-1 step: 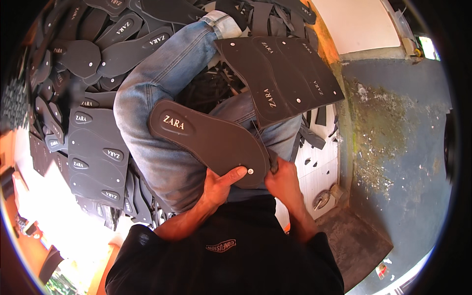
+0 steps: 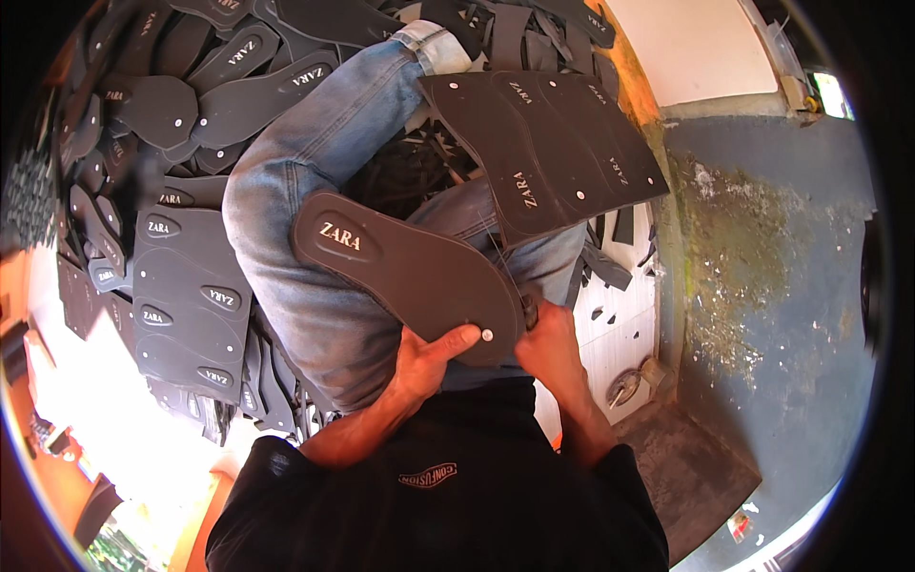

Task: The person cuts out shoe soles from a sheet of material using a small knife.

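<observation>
A dark grey shoe insole (image 2: 410, 267) with a white-printed raised heel pad lies slantwise over my thighs, its heel end at the upper left. My left hand (image 2: 424, 362) grips the rounded toe end, thumb on top beside a small white dot. At the insole's right edge, my right hand (image 2: 548, 338) is closed round a small dark object (image 2: 530, 303), mostly hidden in the fist, its kind unclear. A thin light line runs up from there towards a dark sheet (image 2: 562, 153) marked with several insole outlines, which rests over my far leg.
Loose cut insoles (image 2: 152, 110) are heaped at the far left. More marked sheets (image 2: 191, 296) are stacked left of my knee. Dark offcuts (image 2: 605, 267) lie on the white floor at right, beside a stained grey wall (image 2: 762, 286).
Almost nothing differs. The dark object at my right fist looks slightly turned, and the whole picture has shifted by a few pixels.
</observation>
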{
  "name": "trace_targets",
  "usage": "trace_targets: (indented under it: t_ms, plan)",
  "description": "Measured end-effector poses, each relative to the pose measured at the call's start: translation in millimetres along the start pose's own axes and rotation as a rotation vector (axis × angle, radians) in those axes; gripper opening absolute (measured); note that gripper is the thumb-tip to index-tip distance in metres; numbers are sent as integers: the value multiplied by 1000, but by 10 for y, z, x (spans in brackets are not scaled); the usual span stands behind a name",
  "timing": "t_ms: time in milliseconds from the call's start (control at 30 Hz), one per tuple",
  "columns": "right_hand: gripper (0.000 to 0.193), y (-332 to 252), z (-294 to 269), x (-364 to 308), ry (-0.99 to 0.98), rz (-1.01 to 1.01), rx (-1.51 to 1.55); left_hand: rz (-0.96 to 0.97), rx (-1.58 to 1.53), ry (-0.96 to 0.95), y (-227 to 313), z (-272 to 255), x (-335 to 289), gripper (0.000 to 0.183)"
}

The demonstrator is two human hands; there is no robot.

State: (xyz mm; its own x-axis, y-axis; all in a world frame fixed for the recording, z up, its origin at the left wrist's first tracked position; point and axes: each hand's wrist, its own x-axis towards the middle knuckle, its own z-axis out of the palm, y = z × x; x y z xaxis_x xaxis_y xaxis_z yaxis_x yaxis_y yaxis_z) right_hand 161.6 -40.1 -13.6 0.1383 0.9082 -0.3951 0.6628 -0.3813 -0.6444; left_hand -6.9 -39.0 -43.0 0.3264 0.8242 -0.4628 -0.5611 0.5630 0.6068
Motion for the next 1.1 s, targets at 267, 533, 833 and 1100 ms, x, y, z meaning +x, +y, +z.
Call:
trace_targets:
  t_ms: [267,533,833,1100]
  plan:
    - [24,178,232,13,110,3,264,-39,203,-196,390,-91,-84,37]
    - [32,85,151,21,213,54,409,549,731,-28,2685,161,1246,42]
    - [31,90,214,78,210,26,466,528,605,452,2689,-1178,1895,28]
    - [32,-51,350,301,85,-71,372,610,454,853,1686,-2112,651,20]
